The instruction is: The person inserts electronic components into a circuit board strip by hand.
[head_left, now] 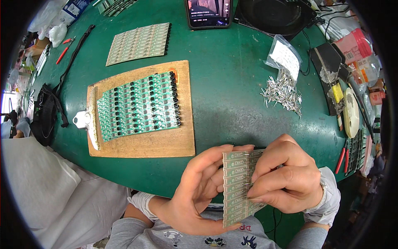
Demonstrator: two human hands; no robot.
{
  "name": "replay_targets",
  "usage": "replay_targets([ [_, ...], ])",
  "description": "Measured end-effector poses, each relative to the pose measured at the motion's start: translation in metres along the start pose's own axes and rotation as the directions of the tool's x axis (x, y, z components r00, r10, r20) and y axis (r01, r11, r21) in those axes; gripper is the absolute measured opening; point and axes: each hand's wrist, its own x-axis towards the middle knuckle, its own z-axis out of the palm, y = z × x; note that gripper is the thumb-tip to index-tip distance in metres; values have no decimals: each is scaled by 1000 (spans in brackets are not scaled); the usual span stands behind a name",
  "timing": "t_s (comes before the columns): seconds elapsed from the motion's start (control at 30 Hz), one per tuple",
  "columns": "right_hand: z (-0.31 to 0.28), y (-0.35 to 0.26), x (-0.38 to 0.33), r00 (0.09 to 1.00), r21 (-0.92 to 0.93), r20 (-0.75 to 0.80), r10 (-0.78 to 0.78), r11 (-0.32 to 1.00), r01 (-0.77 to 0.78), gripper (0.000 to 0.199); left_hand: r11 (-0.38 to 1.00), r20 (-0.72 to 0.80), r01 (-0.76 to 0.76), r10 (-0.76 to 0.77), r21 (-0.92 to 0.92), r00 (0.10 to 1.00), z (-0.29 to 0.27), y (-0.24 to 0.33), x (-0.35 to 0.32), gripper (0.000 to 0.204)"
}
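My left hand (185,202) grips a pale green circuit board panel (234,195) by its edges, thumb below and fingers above, tilted up in front of my body. Against its face, my right hand (290,176) is closed in a pinch, with a thin silver metal pin (247,184) at the fingertips. Another thin pin stands out near the panel's top edge. Part of the panel is hidden behind my right fingers. To the left, a wooden clipboard (143,148) carries a green panel (139,108) fitted with rows of black components.
A pile of small silver metal parts (282,93) spills from a clear bag (285,56) at the right. Further back are another pale panel (139,43), a phone (208,23) and a black device (275,16). Red-handled pliers (63,54) and a black strap (74,58) lie left.
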Motion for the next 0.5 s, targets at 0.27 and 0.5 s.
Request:
replay_targets([
  [0.27,1,1,0,1000,3,-8,-17,1000,17,25,1000,-34,5,-5,-14,999,2,1,-1,117],
  [0.5,2,2,1,1000,13,-4,-20,1000,20,25,999,-101,-38,35,-30,994,7,-5,-2,115],
])
